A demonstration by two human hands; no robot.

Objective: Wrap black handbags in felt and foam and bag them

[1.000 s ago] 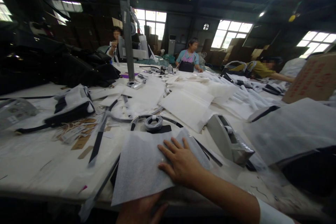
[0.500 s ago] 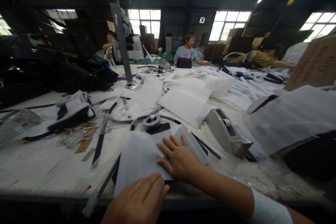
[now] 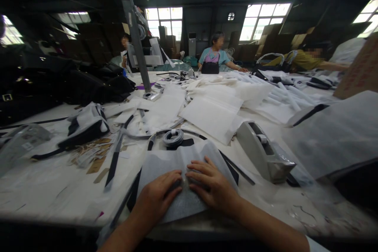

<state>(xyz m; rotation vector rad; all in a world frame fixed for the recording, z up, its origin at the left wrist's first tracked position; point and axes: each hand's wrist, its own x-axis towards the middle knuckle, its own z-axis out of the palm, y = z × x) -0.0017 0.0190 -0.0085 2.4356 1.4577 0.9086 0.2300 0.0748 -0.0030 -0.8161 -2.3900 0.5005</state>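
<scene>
A thin white packing sheet [image 3: 171,160] lies over a dark bag [image 3: 134,193] at the table's near edge; only the bag's dark sides and a strap show. My left hand [image 3: 156,195] rests on the sheet's left half, fingers extended and slightly bent. On the right half, my right hand [image 3: 211,185] presses down with its fingers spread. The fingertips of both hands almost meet at the middle. Just beyond the sheet sits a coiled grey wrapped cord [image 3: 173,138]. A grey tape dispenser [image 3: 264,153] stands to the right of my right hand.
White foam sheets [image 3: 212,110] are heaped at mid-table. Paper tags [image 3: 96,157] and a partly wrapped dark bag [image 3: 85,130] lie left. Black bags [image 3: 73,78] pile up at far left. A metal post [image 3: 137,43] rises from the table. Several people work across it, one in blue [image 3: 214,57].
My left hand has moved up and forward from the near edge onto the sheet, its fingers now extended. My right hand stays on the sheet, slightly nearer me. The view has shifted a little.
</scene>
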